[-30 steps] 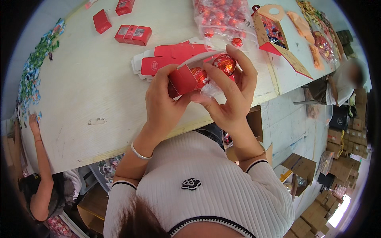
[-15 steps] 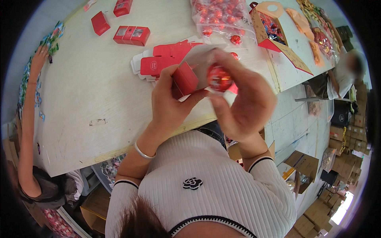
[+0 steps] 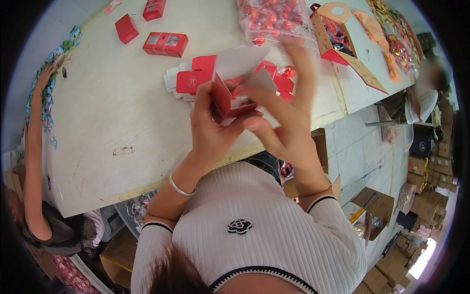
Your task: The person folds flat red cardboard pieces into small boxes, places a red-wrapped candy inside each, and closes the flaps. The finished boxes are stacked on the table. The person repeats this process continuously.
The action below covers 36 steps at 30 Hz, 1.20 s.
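Observation:
My left hand [image 3: 209,130] is wrapped round a small red carton [image 3: 229,107], tilted over the table with its pale flaps raised. Inside its mouth, red foil shows in part. My right hand [image 3: 290,130] is at the carton's right side, somewhat blurred, with fingers apart and one finger reaching over the opening. No object shows in that hand. Beneath the carton lie flattened red-and-white cartons [image 3: 188,81]. A red foil-wrapped candy ball [image 3: 290,71] rests just past my right fingers.
A clear bag of red candy balls [image 3: 274,22] lies at the far side. Several finished red boxes [image 3: 165,44] stand at the far left. An open gift box [image 3: 333,36] sits at the right. A co-worker's arm [image 3: 34,127] reaches along blue-green wrapped sweets at the left edge.
My right hand held a red candy ball beside the carton; now its fingers are apart at the opening and red foil shows inside. The carton's mouth has turned more into view.

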Tool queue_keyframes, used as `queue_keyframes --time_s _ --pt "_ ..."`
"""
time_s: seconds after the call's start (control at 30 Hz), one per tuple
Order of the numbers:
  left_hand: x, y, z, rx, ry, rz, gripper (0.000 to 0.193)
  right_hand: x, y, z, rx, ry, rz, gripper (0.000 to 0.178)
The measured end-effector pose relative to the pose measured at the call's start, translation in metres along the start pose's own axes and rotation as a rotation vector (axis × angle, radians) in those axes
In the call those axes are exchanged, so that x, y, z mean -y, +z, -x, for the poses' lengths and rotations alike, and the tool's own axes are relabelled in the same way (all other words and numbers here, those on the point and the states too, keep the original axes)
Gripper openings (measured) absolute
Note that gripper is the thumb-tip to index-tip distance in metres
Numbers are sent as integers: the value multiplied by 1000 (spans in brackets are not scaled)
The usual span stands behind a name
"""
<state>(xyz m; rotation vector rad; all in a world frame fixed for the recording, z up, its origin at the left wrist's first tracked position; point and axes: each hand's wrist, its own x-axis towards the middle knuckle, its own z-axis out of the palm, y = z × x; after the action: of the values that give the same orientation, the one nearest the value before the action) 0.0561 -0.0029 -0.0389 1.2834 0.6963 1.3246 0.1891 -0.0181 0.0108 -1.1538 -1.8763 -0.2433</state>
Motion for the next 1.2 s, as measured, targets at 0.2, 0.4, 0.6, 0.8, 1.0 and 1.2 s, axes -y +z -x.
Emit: queue_keyframes --time_s 0.2,0.4,0.6,0.8,1.0,1.2 --pt "5 -6 -1 -3 -4 -124 50 3 -10 -7 173 162 -431 40" --pt "-2 -1 -3 85 14 -93 73 2 14 11 -151 896 -1457 40" --pt "6 -4 -1 62 445 -508 82 11 18 8 -56 1077 -1687 27" --pt "-15 -15 -13 217 559 -642 56 19 16 2 -200 1020 -1688 26" --pt "-10 -15 -9 288 337 -545 53 16 18 -1 -198 1043 -1616 28" --pt "0 -13 -12 244 429 -468 56 6 26 9 -172 918 -1662 27"
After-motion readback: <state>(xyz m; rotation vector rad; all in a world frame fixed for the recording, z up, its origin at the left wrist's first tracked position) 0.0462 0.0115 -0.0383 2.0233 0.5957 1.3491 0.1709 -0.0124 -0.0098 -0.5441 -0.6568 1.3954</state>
